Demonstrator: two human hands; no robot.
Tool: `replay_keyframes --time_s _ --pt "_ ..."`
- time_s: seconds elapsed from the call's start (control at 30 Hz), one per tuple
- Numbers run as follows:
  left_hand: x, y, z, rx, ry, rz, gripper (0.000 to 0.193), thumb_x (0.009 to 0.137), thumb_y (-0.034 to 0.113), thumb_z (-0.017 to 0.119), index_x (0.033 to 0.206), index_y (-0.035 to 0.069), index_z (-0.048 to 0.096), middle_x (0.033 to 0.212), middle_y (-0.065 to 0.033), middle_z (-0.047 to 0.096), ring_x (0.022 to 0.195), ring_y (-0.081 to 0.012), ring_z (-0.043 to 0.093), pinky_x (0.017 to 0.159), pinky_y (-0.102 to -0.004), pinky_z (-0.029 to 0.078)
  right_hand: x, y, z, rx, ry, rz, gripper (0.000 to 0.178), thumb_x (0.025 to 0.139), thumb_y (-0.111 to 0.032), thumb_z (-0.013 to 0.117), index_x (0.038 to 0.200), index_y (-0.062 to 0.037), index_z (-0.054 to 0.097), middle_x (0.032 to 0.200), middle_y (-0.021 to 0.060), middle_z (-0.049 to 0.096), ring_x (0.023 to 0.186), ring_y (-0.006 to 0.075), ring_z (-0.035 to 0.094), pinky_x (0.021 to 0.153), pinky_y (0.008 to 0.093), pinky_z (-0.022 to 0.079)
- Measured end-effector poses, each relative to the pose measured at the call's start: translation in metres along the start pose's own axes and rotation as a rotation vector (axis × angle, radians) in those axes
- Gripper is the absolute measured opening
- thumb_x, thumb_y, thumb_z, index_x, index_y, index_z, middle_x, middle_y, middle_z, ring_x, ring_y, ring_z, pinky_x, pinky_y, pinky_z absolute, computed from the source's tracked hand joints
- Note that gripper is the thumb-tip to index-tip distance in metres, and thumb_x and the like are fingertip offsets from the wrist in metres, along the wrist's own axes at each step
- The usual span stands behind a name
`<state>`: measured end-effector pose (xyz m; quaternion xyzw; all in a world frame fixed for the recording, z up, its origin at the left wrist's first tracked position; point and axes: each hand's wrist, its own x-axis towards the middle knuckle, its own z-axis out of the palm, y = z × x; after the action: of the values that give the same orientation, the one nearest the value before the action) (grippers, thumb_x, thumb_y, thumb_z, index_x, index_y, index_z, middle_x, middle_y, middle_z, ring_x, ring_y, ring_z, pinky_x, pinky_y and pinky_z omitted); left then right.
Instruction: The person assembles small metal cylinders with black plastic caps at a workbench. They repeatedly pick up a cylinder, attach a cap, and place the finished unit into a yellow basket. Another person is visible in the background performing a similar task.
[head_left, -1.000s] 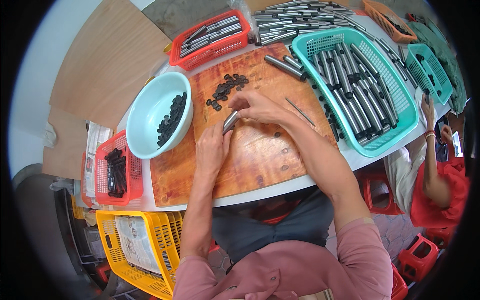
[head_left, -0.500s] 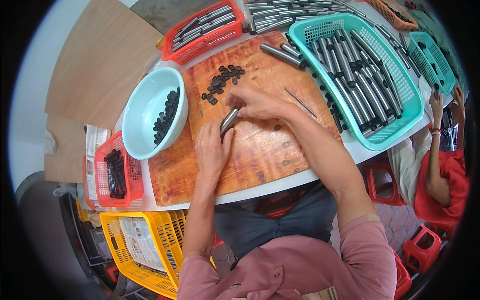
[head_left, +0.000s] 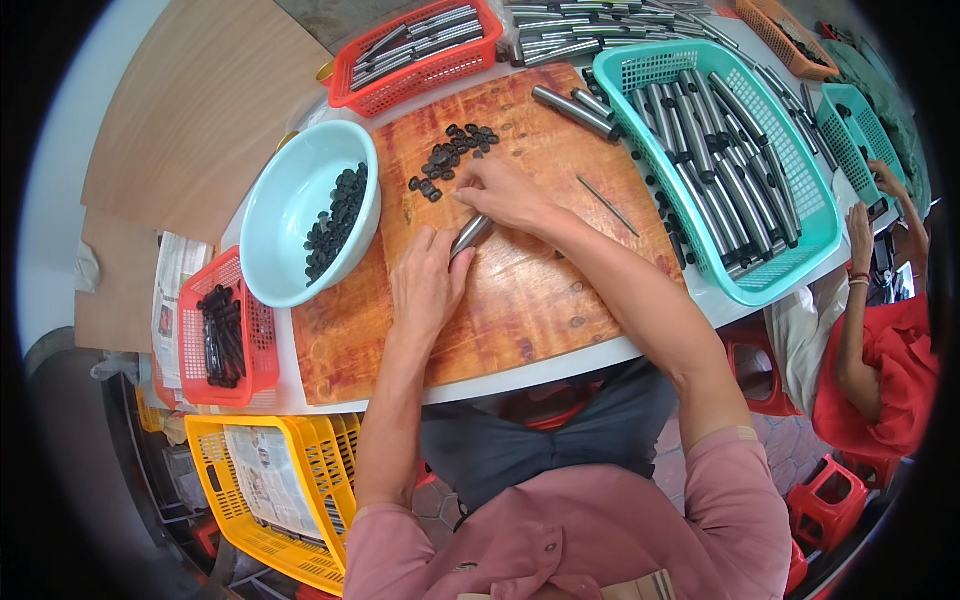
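Observation:
My left hand (head_left: 424, 278) is closed round a short shiny metal tube (head_left: 472, 236), which lies tilted over the stained wooden board (head_left: 540, 300). Just beyond the tube's far end is my right hand (head_left: 502, 192), its fingers curled and bent downward. Whatever those fingertips may pinch is hidden. Close beyond them lies a loose pile of small black caps (head_left: 455, 150). To the right on the board rests a thin metal rod (head_left: 608, 206). Two larger metal tubes with black ends (head_left: 578, 112) lie at the board's far right corner.
A pale blue basin (head_left: 268, 215) of black caps stands left, beside a red basket (head_left: 262, 350) of black parts. Tubes fill a turquoise basket (head_left: 715, 284) at right and a red basket (head_left: 400, 97) behind. A yellow crate (head_left: 215, 470) sits below; a co-worker's arm (head_left: 855, 330) shows far right.
My right hand has drawn back from the tube's end toward the pile of black caps. The tube stays in my left hand, and the whole view has shifted slightly.

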<state>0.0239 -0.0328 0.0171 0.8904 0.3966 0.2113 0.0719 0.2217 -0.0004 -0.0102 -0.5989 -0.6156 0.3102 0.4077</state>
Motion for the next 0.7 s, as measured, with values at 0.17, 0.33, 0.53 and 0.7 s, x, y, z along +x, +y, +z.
replay_keyframes --time_s 0.17,0.33,0.53,0.7 --pt "0.002 -0.001 -0.003 0.011 -0.003 -0.001 0.021 0.089 0.022 0.074 0.1 0.005 0.067 0.094 -0.0133 0.06 0.085 -0.0379 0.065 0.069 -0.0468 0.052 0.021 -0.022 0.025 -0.329 0.056 0.045 0.028 0.093 -0.025 0.062 0.093 0.0008 0.071 0.093 0.0253 0.072 0.091 0.0409 0.07 0.08 0.0505 0.053" --pt "0.004 -0.003 -0.002 -0.007 0.013 0.003 0.022 0.088 0.02 0.075 0.101 0.004 0.068 0.093 -0.0133 0.061 0.085 -0.0375 0.065 0.07 -0.0462 0.052 0.021 -0.02 0.04 -0.433 0.251 -0.053 0.021 0.092 -0.018 0.06 0.089 0.0014 0.065 0.092 0.0253 0.071 0.089 0.0412 0.069 0.08 0.0516 0.049" --pt "0.001 -0.011 0.008 -0.148 0.095 -0.015 0.021 0.087 0.018 0.076 0.101 0.003 0.069 0.092 -0.0137 0.064 0.083 -0.0362 0.065 0.071 -0.0444 0.052 0.022 -0.013 0.046 -0.524 0.258 -0.071 0.015 0.088 -0.013 0.058 0.093 0.0 0.062 0.096 0.0234 0.069 0.093 0.0389 0.065 0.086 0.0507 0.043" --pt "0.001 -0.013 0.007 -0.187 0.073 -0.01 0.02 0.086 0.016 0.076 0.098 0.002 0.069 0.09 -0.0137 0.064 0.083 -0.0353 0.064 0.071 -0.0431 0.052 0.019 -0.01 0.048 -0.49 0.272 -0.067 0.019 0.096 -0.018 0.054 0.093 -0.0005 0.061 0.093 0.0231 0.069 0.088 0.0416 0.064 0.084 0.05 0.04"
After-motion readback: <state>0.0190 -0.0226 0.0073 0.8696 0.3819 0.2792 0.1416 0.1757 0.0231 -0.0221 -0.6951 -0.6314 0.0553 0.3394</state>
